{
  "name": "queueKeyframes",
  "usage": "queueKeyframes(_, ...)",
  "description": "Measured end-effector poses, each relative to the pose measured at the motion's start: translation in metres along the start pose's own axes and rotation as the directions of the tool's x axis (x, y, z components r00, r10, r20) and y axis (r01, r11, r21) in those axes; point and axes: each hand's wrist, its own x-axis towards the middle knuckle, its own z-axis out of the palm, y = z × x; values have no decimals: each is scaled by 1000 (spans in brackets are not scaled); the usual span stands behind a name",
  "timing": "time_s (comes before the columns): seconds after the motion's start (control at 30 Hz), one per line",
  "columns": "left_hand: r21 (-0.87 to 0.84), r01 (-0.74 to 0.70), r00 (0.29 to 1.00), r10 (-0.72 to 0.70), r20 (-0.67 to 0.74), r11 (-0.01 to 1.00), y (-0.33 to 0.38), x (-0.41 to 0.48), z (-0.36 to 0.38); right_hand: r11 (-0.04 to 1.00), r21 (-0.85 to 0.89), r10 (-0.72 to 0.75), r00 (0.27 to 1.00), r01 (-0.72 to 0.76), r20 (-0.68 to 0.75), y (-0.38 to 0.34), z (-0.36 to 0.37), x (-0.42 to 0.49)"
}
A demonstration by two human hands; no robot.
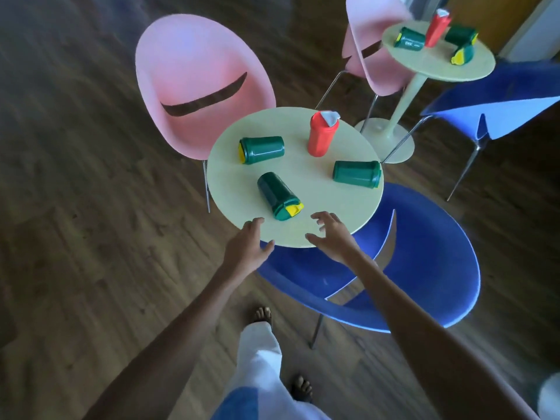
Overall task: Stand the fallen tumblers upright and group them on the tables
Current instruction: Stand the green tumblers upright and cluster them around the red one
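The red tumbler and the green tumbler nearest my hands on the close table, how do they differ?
The red tumbler stands upright; the green tumbler lies on its side. The red one has a pale grey top, the green one a yellow lid piece pointing toward the hands. The red one sits at the table's far side, the green one near the front edge, between the left hand and right hand. Both rest on the same round table, untouched.

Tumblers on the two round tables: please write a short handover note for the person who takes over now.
Left hand and right hand: open, empty, at the near table edge.
Near table: three green tumblers lie on their sides; red tumbler stands.
Far table: three green ones down, red one upright.
Done: nothing yet.
Left: stand all six, group them.
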Motion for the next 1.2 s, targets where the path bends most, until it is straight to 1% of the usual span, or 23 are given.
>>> queueKeyframes(0.1,-117,20,998,-14,56,993,-6,39,11,998,37,45,998,-46,49,3,3,36)
queueKeyframes(0.2,-259,62,997,-45,68,964,-9,70,18,995,64,79,996,-81,36,9,5,71)
queueKeyframes(0.33,-368,97,992,-59,112,925,-9,93,31,987,129,94,995,-99,43,11,17,102)
queueKeyframes(0.5,-405,96,994,-63,95,909,-19,106,50,972,211,84,990,-106,109,15,33,127)
queueKeyframes(0.57,-413,99,994,-70,84,906,-21,110,54,966,238,74,992,-97,101,15,38,134)
queueKeyframes(0.67,-422,88,996,-69,59,902,-21,113,55,939,320,110,992,-125,64,17,40,139)
queueKeyframes(0.73,-441,74,997,-61,45,895,-21,113,52,915,379,117,990,-137,76,18,41,140)
queueKeyframes(0.87,-502,57,998,-54,21,863,-21,114,38,888,441,102,992,-126,78,9,35,142)
queueKeyframes(1.03,-549,91,996,-80,44,831,-19,122,10,913,405,37,999,-42,18,-8,20,143)
queueKeyframes(1.2,-602,96,995,-81,51,793,-18,126,-6,951,308,3,1000,-12,30,-25,7,151)
